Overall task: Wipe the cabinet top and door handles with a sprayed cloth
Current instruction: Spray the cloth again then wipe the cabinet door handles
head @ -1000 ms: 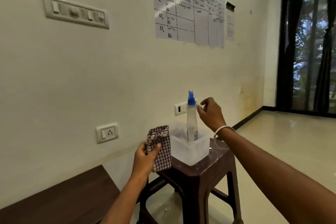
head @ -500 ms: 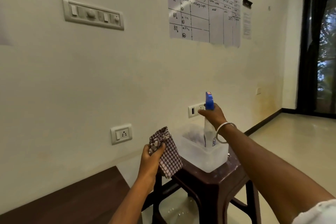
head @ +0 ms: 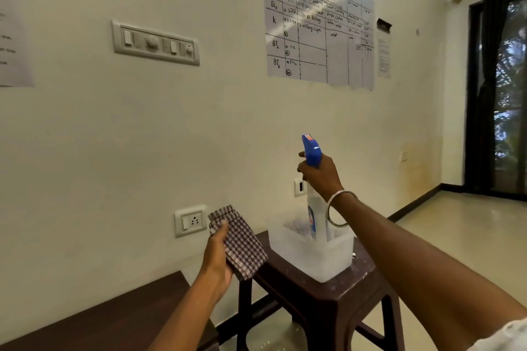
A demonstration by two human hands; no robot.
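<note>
My left hand (head: 218,255) holds a folded brown-and-white checked cloth (head: 241,242) up in front of the wall. My right hand (head: 320,175) grips the neck of a clear spray bottle (head: 315,216) with a blue trigger head. The bottle's base is still inside a translucent plastic tub (head: 310,256) that stands on a dark brown plastic stool (head: 339,296). A dark wooden cabinet top (head: 108,319) lies at the lower left, under my left forearm. No door handles are in view.
A cream wall with a socket (head: 191,220) and a switch panel (head: 155,43) is close ahead. A handwritten chart (head: 319,23) hangs above. Open tiled floor (head: 462,236) stretches right toward a dark curtained glass door (head: 502,94).
My right hand reached the bottle, closed around its neck and has lifted it a little within the tub. The left hand kept the cloth raised. The view shifted left.
</note>
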